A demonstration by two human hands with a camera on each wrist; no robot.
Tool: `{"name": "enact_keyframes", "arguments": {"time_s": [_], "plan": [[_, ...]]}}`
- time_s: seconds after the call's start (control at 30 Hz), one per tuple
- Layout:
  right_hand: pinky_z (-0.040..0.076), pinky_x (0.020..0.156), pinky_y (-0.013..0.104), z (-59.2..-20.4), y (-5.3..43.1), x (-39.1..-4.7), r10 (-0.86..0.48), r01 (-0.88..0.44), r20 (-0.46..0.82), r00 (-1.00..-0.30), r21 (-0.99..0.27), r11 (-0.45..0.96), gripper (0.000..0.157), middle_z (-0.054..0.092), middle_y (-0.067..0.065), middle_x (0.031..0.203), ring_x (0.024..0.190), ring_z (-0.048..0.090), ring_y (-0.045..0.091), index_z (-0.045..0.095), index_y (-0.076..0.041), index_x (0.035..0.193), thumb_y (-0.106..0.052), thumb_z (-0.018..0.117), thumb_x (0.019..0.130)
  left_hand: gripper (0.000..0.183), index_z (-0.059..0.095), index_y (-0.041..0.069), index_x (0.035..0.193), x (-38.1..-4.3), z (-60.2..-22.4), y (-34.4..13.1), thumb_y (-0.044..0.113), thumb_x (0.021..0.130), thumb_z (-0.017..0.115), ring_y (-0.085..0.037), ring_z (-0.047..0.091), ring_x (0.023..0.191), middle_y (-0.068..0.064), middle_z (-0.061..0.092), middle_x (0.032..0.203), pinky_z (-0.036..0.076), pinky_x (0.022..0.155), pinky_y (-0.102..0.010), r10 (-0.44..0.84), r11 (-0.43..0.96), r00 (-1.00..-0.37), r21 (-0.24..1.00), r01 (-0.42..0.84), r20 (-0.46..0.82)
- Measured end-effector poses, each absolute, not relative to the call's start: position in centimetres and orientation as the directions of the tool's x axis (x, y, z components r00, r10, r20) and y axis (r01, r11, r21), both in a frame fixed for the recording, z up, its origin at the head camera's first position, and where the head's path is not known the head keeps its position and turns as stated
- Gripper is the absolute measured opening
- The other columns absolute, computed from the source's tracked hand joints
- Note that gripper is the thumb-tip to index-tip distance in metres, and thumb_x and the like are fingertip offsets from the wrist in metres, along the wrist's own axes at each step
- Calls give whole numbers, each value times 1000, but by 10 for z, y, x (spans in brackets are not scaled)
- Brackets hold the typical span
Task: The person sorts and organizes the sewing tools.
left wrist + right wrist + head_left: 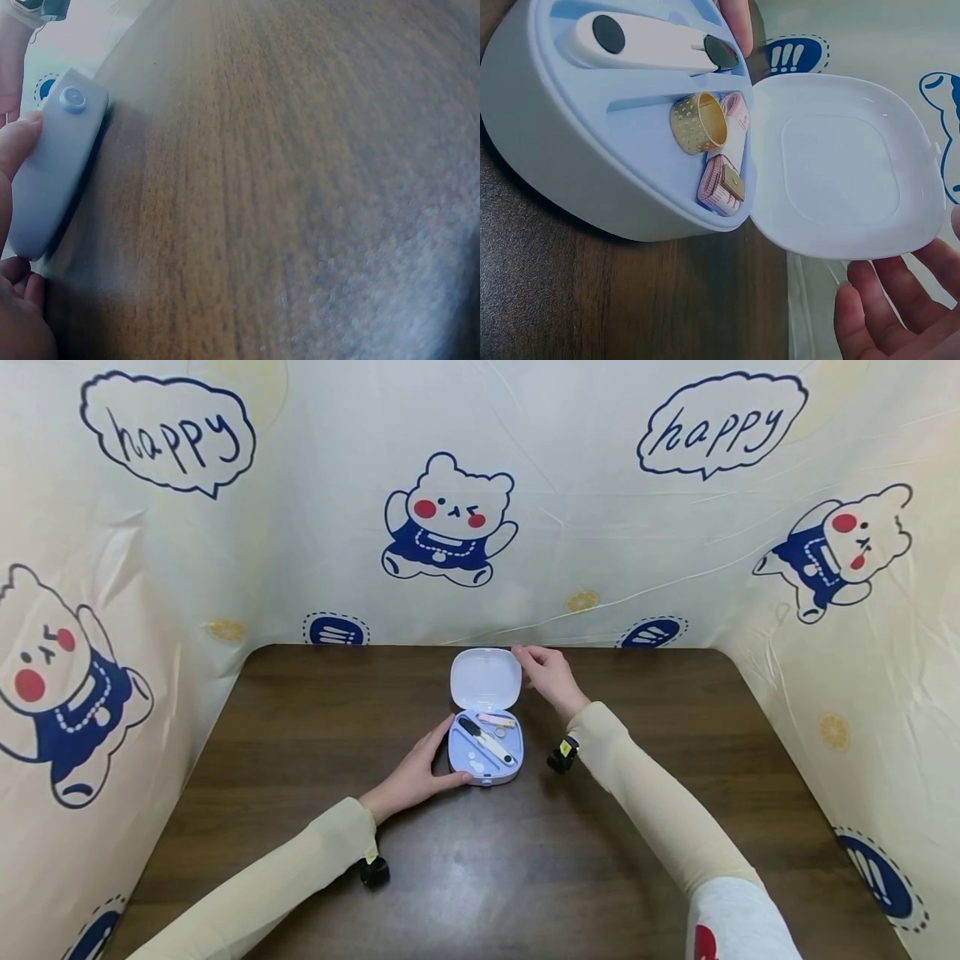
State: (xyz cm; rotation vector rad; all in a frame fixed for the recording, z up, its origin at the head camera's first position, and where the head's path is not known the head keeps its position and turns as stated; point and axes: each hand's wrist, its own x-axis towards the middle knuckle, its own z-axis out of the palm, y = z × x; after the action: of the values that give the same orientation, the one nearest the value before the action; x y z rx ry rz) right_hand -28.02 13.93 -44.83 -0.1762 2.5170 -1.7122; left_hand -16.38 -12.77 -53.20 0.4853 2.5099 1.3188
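Observation:
A light-blue sewing box (486,774) stands on the table with its white lid (486,678) swung back. My left hand (411,781) grips the box's left side, its thumb on the front near the round catch (73,99). At the lid's far right corner, my right hand (551,678) holds the edge with its fingertips; how the thumb lies is partly cut off in the right wrist view. Inside the box are a white tool with black parts (649,41), a gold thimble (694,127), a rolled tape measure (720,196) and several small white pieces (476,764).
The brown wooden table (330,710) reaches back to a cloth wall (562,552) printed with bears and lettering. Cloth also hangs at both sides. Small black cameras (375,871) are strapped to the wrists.

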Motion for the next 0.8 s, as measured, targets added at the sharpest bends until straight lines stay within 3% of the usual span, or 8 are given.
{"name": "enact_keyframes", "arguments": {"time_s": [0.17,0.37,0.6,0.8], "plan": [[53,95,63,-448,140,-280,-162,-32,-26,-986,-937,348,41,70,16,114,93,67,37,75,-3,118,-40,63,105,109,13,21,169,-163,-531,-127,54,89,80,-32,18,158,-5,17,174,22,124,-57,409,529,-909,832,164,-81],[55,95,59,-449,141,-279,-151,-24,-34,-988,-931,365,46,71,12,113,94,67,26,76,-6,117,-48,64,103,109,12,21,169,-163,-531,-127,54,89,80,-32,18,158,-5,18,174,22,124,-57,409,532,-909,830,165,-82],[54,96,61,-445,143,-276,-179,-20,-43,-983,-942,336,43,71,12,114,96,65,28,76,-7,115,-46,68,101,110,12,21,169,-164,-532,-126,54,89,79,-31,18,158,-5,18,174,22,125,-57,409,535,-909,829,165,-83],[58,85,42,-443,146,-272,-205,-33,-48,-978,-926,375,37,71,8,115,100,63,25,77,-11,116,-45,68,101,111,11,25,169,-165,-533,-126,57,88,79,-29,17,159,-2,16,174,22,125,-56,401,543,-910,828,143,-105]]}}
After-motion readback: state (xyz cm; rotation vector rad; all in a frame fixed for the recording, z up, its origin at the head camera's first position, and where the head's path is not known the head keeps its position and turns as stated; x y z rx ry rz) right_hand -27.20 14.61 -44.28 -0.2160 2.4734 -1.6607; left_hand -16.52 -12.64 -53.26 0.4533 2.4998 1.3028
